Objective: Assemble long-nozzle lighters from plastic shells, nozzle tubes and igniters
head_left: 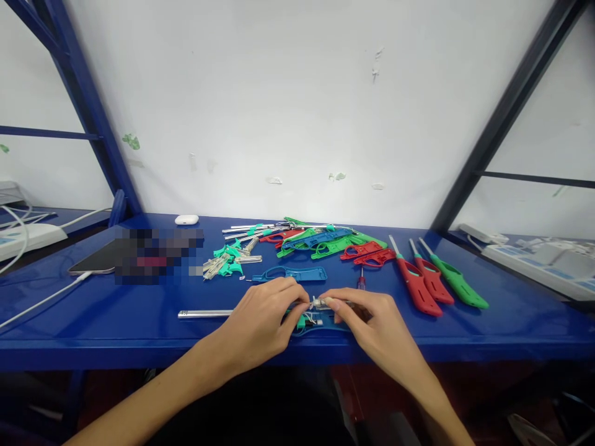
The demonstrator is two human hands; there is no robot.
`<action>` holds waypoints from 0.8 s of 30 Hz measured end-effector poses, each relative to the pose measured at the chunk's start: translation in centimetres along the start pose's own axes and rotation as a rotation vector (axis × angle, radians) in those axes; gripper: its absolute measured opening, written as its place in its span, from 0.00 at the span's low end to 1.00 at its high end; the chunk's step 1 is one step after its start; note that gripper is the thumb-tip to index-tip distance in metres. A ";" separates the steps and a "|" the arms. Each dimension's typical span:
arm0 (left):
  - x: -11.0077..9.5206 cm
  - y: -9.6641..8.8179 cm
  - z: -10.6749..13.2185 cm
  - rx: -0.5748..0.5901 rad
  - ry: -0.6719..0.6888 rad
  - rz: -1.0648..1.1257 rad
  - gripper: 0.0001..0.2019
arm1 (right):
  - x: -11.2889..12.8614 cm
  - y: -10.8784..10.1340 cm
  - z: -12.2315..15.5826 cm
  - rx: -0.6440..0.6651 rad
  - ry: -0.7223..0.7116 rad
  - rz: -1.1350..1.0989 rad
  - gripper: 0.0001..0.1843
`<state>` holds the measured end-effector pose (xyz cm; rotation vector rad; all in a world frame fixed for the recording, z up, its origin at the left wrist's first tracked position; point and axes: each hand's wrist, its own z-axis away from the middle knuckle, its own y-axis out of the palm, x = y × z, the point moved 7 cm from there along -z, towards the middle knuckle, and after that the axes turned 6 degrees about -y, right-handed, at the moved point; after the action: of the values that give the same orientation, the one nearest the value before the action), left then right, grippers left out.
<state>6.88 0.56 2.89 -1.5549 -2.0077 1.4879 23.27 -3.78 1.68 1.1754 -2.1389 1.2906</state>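
A blue lighter housing half point(328, 322) lies near the table's front edge, with a long metal tube point(204, 314) sticking out to the left. Inside the housing, a green part point(301, 322) and thin pale wires show. My left hand point(264, 319) bends over the tube and housing, thumb and forefinger pinched together; whatever is between them is too small to make out. My right hand point(374, 313) grips a clear lighter fuel tank point(321, 303) by its body, its metal valve end facing my left fingertips. Both hands partly hide the housing.
Behind my hands lies another blue housing half point(304, 274), with a screwdriver point(361, 280) to its right. Farther back are piled housing halves point(320, 241) and clear tanks with green parts point(227, 260). Red and green lighters point(421, 285) lie right; a phone point(95, 257) lies left.
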 end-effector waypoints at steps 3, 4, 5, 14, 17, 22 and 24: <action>-0.1 -0.1 0.0 -0.017 -0.029 -0.019 0.06 | 0.2 -0.1 0.0 -0.036 0.008 0.022 0.14; -0.1 -0.1 -0.1 -0.024 -0.043 -0.016 0.05 | 0.2 -0.2 0.1 -0.050 0.012 0.034 0.15; -0.1 -0.2 -0.1 -0.031 -0.056 -0.009 0.05 | 0.1 -0.3 0.1 -0.065 0.016 0.045 0.15; 0.2 -0.4 -0.2 -0.057 -0.041 0.037 0.06 | -0.1 -0.4 0.3 -0.087 0.025 0.038 0.15; 0.0 -0.5 -0.3 -0.056 -0.015 0.041 0.07 | 0.0 -0.4 0.3 -0.086 0.012 0.029 0.14; -0.1 -0.7 -0.3 -0.057 -0.009 0.044 0.08 | 0.1 -0.2 0.2 -0.065 0.008 0.013 0.14; -0.2 -0.7 -0.2 -0.055 -0.005 0.043 0.08 | 0.2 -0.2 0.1 -0.062 0.007 0.017 0.14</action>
<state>6.66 0.60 3.59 -1.6271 -2.0477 1.4650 23.34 -4.02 1.81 1.1289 -2.1716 1.2251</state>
